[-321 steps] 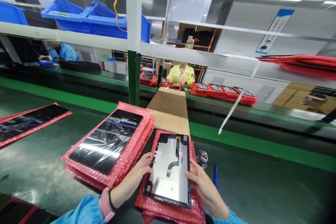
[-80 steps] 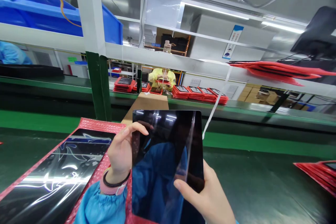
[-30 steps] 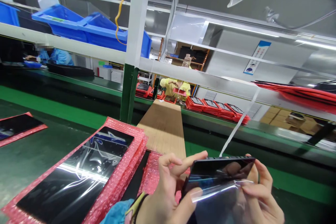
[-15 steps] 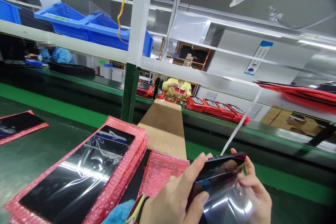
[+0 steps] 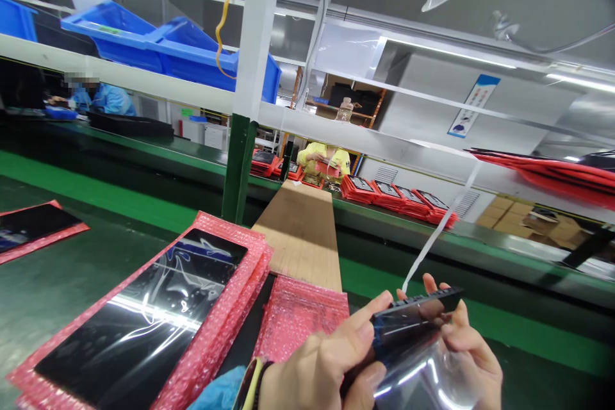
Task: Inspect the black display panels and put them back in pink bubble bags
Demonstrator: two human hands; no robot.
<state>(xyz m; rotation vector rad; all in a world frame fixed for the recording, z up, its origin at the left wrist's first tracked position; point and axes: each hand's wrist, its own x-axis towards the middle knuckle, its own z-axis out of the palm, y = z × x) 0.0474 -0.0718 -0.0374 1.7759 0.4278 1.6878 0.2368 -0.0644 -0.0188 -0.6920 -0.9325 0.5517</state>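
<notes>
**Film lifting off the panel, both hands on the edges**

You've got the panel point(image 5: 416, 321) up off the belt, low and right of centre, tipped nearly flat so you see mostly its thin edge. Your left hand point(image 5: 321, 365) is clamped on its near-left end, with the forefinger stretched along the top and the thumb tucked beneath. Your right hand point(image 5: 468, 352) has its fingers closed round the right end. I can't tell whether they also pinch the clear film point(image 5: 416, 381).

My read is to grip by the edges only and keep your fingertips off the face. Draw the film back low and steady, not straight up, so the glass doesn't flex.

The panel looks dark, glossy and slim, mirroring the lights. The film sags loose beneath it, shiny and crinkled.

Just left lies the pink bubble bag point(image 5: 300, 317), and farther left a stack of bagged panels point(image 5: 144, 327) on the green belt point(image 5: 62, 282).
</notes>
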